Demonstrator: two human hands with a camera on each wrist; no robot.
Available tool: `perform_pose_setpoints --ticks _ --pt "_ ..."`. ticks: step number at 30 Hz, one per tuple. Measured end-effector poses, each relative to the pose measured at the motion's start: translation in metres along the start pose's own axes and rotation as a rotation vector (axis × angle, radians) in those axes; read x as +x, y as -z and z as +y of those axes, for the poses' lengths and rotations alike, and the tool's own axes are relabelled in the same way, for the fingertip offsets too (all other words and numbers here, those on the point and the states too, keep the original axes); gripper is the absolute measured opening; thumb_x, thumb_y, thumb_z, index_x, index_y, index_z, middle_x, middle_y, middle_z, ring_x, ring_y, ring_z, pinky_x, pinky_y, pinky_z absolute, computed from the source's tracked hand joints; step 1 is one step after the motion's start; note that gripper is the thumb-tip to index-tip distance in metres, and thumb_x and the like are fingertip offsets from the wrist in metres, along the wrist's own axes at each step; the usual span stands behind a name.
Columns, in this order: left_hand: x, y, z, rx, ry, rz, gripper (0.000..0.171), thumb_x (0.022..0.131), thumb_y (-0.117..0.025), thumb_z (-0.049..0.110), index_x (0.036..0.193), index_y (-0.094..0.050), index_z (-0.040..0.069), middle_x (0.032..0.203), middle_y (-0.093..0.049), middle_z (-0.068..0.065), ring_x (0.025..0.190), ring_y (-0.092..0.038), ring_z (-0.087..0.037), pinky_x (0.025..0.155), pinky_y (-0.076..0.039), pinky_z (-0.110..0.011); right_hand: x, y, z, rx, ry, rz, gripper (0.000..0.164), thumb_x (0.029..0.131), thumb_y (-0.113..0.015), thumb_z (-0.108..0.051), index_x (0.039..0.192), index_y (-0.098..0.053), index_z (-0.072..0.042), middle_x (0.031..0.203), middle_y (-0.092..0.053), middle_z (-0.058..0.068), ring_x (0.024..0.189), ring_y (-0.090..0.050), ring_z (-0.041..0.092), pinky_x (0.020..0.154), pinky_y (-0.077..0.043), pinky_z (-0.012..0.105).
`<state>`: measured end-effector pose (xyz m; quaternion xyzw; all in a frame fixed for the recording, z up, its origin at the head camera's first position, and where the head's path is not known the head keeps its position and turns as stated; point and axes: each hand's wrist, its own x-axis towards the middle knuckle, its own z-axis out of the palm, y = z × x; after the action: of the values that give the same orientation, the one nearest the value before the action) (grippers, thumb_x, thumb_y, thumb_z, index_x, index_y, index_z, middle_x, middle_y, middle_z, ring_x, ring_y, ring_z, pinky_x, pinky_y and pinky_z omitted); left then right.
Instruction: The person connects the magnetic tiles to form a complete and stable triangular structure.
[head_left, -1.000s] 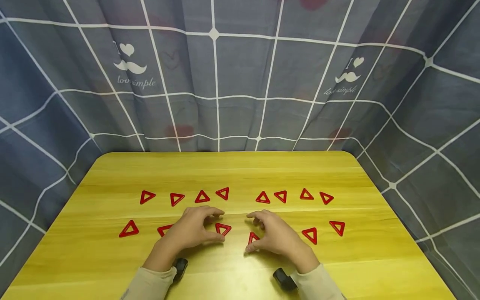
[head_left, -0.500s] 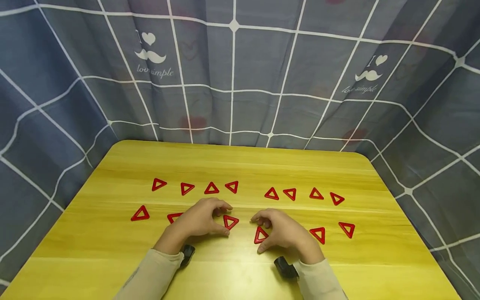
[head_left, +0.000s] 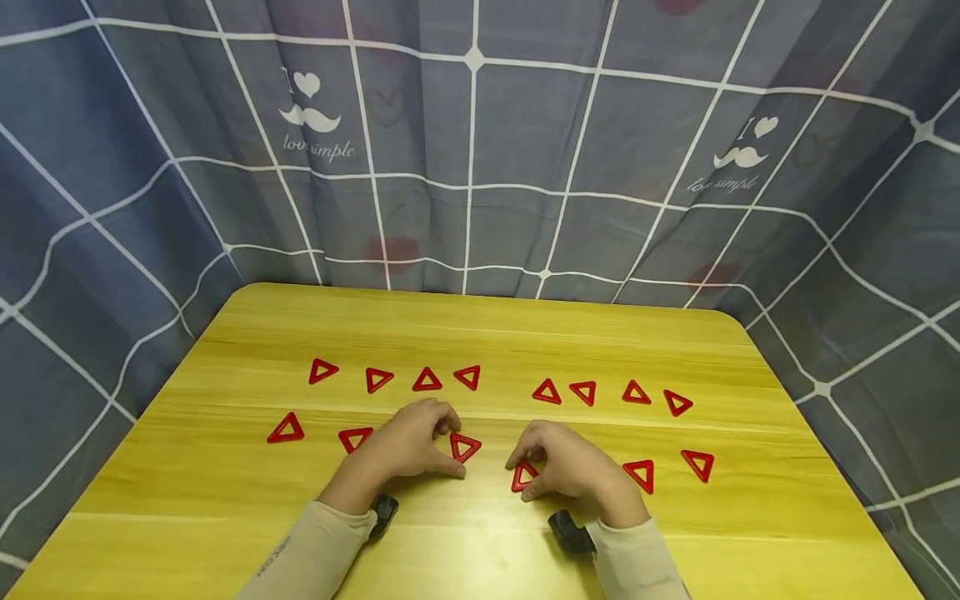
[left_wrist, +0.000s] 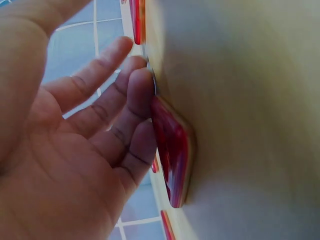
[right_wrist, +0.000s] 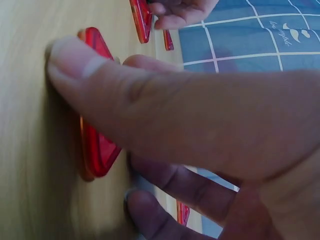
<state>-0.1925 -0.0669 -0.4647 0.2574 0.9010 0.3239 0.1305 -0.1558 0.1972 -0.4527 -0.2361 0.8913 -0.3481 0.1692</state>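
In the head view my left hand [head_left: 412, 439] is just left of a red triangle frame [head_left: 465, 447]. Its thumb and bent fingers stand apart beside the piece; the left wrist view shows the little-finger side near a red triangle [left_wrist: 172, 150] lying on the tabletop, the palm holding nothing. My right hand [head_left: 570, 462] has thumb and fingers curled round another red triangle frame [head_left: 524, 476], which lies on the table. From the right wrist, the thumb [right_wrist: 120, 95] crosses in front of this triangle [right_wrist: 102, 150] and hides its middle, with the fingers on its far side.
More red triangles lie on the yellow wooden table [head_left: 450, 542]: a back row including one piece [head_left: 427, 380], and front-row pieces left [head_left: 286, 428] and right [head_left: 698, 465]. The left forearm partly covers one triangle [head_left: 354, 438]. A grey checked curtain [head_left: 510, 150] surrounds the table.
The head view has shifted, moving the whole scene right and up in the frame. My right thumb and fingers have drawn closer around their triangle. The left hand keeps nearly the same pose.
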Motion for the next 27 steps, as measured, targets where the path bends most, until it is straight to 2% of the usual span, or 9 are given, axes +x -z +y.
perform_pose_setpoints --ticks 11,19,22,27 --pt "-0.002 -0.001 0.005 0.005 0.058 0.001 0.044 0.07 -0.095 0.027 0.099 -0.068 0.009 0.09 -0.056 0.0 0.083 -0.049 -0.017 0.077 -0.045 -0.037 -0.002 0.002 0.007 -0.004 0.003 -0.004 0.022 0.073 -0.092 -0.014 0.09 -0.078 -0.018 0.089 -0.06 -0.005 0.079 -0.054 0.019 0.07 -0.048 0.029" --pt "-0.001 -0.001 0.007 -0.06 0.02 -0.047 0.041 0.077 -0.089 0.014 0.113 -0.072 0.006 0.095 -0.061 0.002 0.086 -0.053 -0.016 0.08 -0.048 -0.035 0.0 0.0 0.009 0.005 0.04 0.019 0.019 0.074 -0.089 -0.011 0.089 -0.08 -0.018 0.086 -0.06 -0.003 0.075 -0.055 0.016 0.066 -0.048 0.027" --pt "-0.002 -0.001 0.009 -0.086 0.003 -0.06 0.043 0.078 -0.087 0.009 0.117 -0.07 0.003 0.095 -0.061 0.002 0.084 -0.053 -0.016 0.077 -0.048 -0.034 0.001 -0.001 0.009 0.016 0.057 0.033 0.018 0.073 -0.088 -0.008 0.086 -0.079 -0.018 0.085 -0.06 -0.003 0.074 -0.055 0.015 0.066 -0.049 0.027" --pt "-0.003 -0.002 0.013 -0.104 -0.007 -0.069 0.044 0.08 -0.085 0.006 0.12 -0.069 0.0 0.094 -0.06 0.001 0.083 -0.052 -0.017 0.074 -0.046 -0.033 0.001 -0.001 0.009 0.029 0.039 0.063 0.017 0.074 -0.086 -0.008 0.085 -0.076 -0.018 0.084 -0.062 -0.004 0.071 -0.055 0.012 0.064 -0.049 0.027"
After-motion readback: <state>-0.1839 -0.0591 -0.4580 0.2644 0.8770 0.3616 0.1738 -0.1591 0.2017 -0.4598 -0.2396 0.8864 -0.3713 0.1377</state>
